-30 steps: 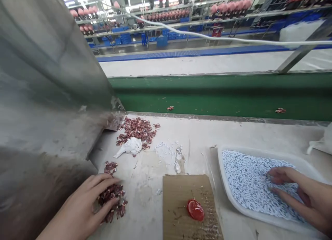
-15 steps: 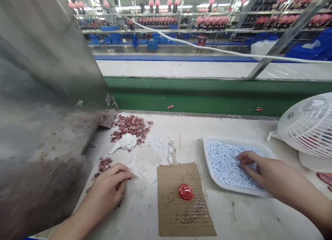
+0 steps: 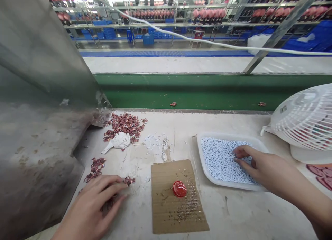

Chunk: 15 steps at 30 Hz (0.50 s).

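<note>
Red pieces [image 3: 114, 198] lie under my left hand [image 3: 95, 207] near the table's front edge, white pellets under my right.

Nearest me, my left hand lies flat with fingers spread loosely over the small heap of red pieces, pressing on them; whether it has any pinched I cannot tell. Just right of it sits a cardboard sheet [image 3: 176, 198] with a glossy red blob [image 3: 179, 188] on it. My right hand [image 3: 255, 165] reaches into the white tray [image 3: 207, 171], fingers curled down onto the white pellets [image 3: 220, 158]; I cannot tell whether it has one gripped. Farther back lie a bigger heap of red pieces [image 3: 124, 124] and a crumpled white rag [image 3: 118, 142], a white fan [image 3: 303, 120] to the right, then the green conveyor belt [image 3: 207, 93].
</note>
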Each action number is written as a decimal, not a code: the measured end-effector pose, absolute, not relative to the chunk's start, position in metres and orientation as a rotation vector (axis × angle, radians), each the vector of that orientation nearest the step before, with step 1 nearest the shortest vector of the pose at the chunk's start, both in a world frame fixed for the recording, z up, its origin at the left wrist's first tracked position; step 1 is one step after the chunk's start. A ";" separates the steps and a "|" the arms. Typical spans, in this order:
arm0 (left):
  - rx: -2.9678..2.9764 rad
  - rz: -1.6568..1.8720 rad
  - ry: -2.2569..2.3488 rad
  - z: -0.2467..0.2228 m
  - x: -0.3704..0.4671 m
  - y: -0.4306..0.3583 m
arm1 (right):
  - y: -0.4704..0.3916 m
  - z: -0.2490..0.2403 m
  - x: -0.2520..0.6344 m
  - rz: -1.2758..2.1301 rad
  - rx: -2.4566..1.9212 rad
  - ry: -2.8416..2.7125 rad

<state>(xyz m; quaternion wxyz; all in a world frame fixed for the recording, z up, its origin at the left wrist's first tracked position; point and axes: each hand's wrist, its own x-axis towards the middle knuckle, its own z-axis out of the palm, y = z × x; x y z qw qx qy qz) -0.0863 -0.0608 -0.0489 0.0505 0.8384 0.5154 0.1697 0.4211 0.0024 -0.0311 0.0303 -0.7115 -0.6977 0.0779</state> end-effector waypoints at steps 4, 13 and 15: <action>2.438 0.473 1.648 -0.050 -0.086 -0.047 | 0.002 -0.031 0.424 0.244 -2.195 -2.119; 2.243 0.249 1.425 -0.034 -0.062 -0.018 | -0.007 -0.018 0.412 0.293 -2.041 -1.808; 2.227 0.263 1.421 -0.031 -0.066 -0.021 | -0.012 -0.017 0.411 0.308 -1.993 -1.663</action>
